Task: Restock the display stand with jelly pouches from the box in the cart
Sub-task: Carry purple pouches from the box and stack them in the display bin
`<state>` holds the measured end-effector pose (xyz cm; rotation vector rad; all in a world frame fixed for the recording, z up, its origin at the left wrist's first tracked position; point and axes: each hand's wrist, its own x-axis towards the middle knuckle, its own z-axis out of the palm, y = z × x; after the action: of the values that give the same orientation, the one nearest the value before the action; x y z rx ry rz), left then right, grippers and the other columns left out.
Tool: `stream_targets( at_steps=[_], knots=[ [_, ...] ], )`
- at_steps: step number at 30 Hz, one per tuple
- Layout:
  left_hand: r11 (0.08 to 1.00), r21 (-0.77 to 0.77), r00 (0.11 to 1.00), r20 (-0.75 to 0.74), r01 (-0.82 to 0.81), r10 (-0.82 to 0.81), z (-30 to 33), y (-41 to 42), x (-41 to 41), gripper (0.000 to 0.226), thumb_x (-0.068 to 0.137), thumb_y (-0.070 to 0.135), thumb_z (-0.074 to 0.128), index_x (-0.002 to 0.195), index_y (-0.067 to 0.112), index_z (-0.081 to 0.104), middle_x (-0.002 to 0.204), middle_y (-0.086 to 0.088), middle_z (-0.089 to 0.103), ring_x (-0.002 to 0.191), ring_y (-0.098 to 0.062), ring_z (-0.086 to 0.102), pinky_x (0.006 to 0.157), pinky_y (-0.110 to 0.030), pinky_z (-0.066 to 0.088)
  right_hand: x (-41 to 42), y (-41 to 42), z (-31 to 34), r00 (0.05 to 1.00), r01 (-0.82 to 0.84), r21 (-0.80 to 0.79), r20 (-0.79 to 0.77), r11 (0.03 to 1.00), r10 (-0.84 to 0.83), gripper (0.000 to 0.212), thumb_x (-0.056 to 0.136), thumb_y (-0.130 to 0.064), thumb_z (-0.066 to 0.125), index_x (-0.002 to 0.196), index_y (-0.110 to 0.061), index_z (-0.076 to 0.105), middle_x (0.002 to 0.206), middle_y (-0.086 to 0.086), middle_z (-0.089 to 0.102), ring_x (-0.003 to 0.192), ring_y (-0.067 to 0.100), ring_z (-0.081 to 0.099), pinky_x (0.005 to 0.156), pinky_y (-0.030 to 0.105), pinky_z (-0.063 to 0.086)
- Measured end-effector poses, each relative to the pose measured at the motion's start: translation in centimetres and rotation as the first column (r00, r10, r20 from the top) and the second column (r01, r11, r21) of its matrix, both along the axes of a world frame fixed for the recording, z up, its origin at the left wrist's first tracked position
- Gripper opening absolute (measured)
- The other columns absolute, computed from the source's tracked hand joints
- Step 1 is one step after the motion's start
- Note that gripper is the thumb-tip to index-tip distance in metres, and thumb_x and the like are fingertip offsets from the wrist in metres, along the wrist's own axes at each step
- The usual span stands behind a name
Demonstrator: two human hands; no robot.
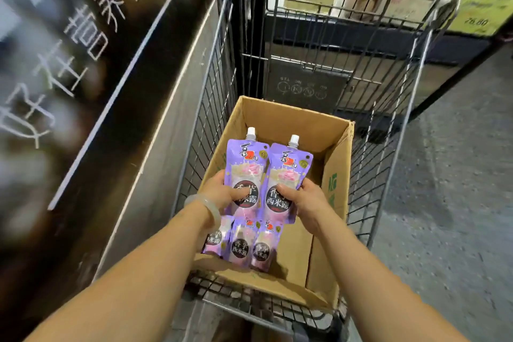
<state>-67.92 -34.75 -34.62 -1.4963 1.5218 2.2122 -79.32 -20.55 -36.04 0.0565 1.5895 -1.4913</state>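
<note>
An open cardboard box (294, 122) sits in a wire shopping cart (211, 97). My left hand (222, 193) grips a purple jelly pouch (245, 166) with a white spout cap, thumb across its front. My right hand (305, 201) grips a second purple pouch (288, 175) right beside it, the two held side by side above the box. Three more purple pouches (240, 244) stand in a row at the box's near left corner, just under my left wrist. The display stand is not clearly in view.
A dark slanted panel with white lettering (91, 44) and a metal wall run close along the cart's left side. Beyond the cart stands a dark bin with a yellow price sign (483, 11). Grey floor (455, 175) lies to the right.
</note>
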Motion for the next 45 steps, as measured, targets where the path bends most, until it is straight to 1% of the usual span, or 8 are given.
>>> stream_targets(
  at_steps=[6,14,18,21,25,29,33,45],
  knots=[
    [0.994,-0.050,0.988,-0.130,-0.093,0.086,6.4,3.1,2.7,0.047,0.084,-0.014,0.058,0.123,0.012,0.054,0.110,-0.016,0.067,0.093,-0.033,0.067,0.074,-0.047,0.058,1.3,2.2,5.5,0.991,-0.114,-0.041,-0.069,0.993,0.111,0.019,0.087,0.001,0.061,0.104,-0.008,0.062,0.100,0.010,0.068,0.088,0.027,0.065,0.086,0.041,0.051],
    [0.939,-0.128,0.928,-0.244,-0.319,0.282,10.3,13.4,11.0,0.049,0.079,-0.019,0.060,0.122,0.003,0.056,0.106,-0.017,0.068,0.098,-0.035,0.065,0.091,-0.055,0.050,4.9,7.8,11.5,0.883,-0.443,-0.105,-0.225,0.891,0.412,0.021,0.085,-0.001,0.063,0.101,-0.015,0.061,0.110,0.016,0.068,0.095,0.034,0.064,0.089,0.061,0.046],
    [0.871,-0.060,0.837,-0.316,-0.488,0.447,12.3,19.4,16.5,0.037,0.082,-0.022,0.052,0.110,0.002,0.057,0.080,-0.007,0.073,0.067,-0.022,0.070,0.063,-0.039,0.060,9.5,10.4,14.1,0.816,-0.569,-0.173,-0.246,0.804,0.524,0.026,0.085,0.009,0.059,0.102,-0.010,0.058,0.093,0.008,0.069,0.078,0.022,0.066,0.070,0.035,0.057],
    [0.797,-0.066,0.772,-0.311,-0.600,0.555,13.6,22.5,21.7,0.055,0.069,-0.013,0.068,0.121,-0.003,0.052,0.105,-0.020,0.068,0.089,-0.033,0.067,0.084,-0.056,0.053,14.3,11.5,15.9,0.750,-0.659,-0.201,-0.237,0.724,0.617,0.032,0.083,0.013,0.058,0.110,-0.004,0.055,0.089,0.010,0.068,0.072,0.020,0.066,0.062,0.030,0.058],
    [0.646,-0.120,0.644,-0.334,-0.754,0.689,15.4,26.3,29.6,0.047,0.080,-0.018,0.059,0.124,-0.003,0.051,0.102,-0.017,0.066,0.082,-0.027,0.065,0.076,-0.046,0.056,21.9,12.5,17.7,0.646,-0.763,-0.241,-0.244,0.601,0.723,0.037,0.081,0.013,0.061,0.115,0.002,0.054,0.101,0.019,0.068,0.090,0.034,0.065,0.086,0.052,0.054],
    [0.473,-0.149,0.492,-0.378,-0.868,0.784,17.6,32.3,38.8,0.039,0.084,-0.016,0.056,0.117,0.004,0.054,0.096,-0.013,0.067,0.090,-0.030,0.063,0.087,-0.052,0.053,31.4,14.5,19.3,0.468,-0.881,-0.228,-0.281,0.416,0.838,0.036,0.085,0.008,0.060,0.118,-0.005,0.055,0.108,0.018,0.067,0.094,0.033,0.065,0.087,0.050,0.054],
    [0.268,-0.133,0.299,-0.422,-0.954,0.856,19.7,40.8,48.9,0.034,0.086,-0.016,0.053,0.109,0.009,0.056,0.089,-0.007,0.067,0.076,-0.023,0.064,0.065,-0.040,0.057,43.3,18.7,20.7,0.266,-0.955,-0.222,-0.333,0.199,0.904,0.034,0.085,0.004,0.061,0.117,-0.006,0.053,0.102,0.013,0.066,0.089,0.029,0.064,0.087,0.051,0.052],
    [-0.357,-0.153,-0.238,-0.505,-0.921,0.830,22.8,71.8,75.9,0.037,0.081,-0.020,0.055,0.106,0.007,0.060,0.091,-0.012,0.068,0.082,-0.029,0.064,0.087,-0.055,0.050,77.6,42.1,24.0,-0.208,-0.878,-0.342,-0.358,-0.335,0.910,0.039,0.078,0.006,0.066,0.114,-0.003,0.053,0.099,0.014,0.067,0.075,0.021,0.067,0.072,0.037,0.058]
  ],
)
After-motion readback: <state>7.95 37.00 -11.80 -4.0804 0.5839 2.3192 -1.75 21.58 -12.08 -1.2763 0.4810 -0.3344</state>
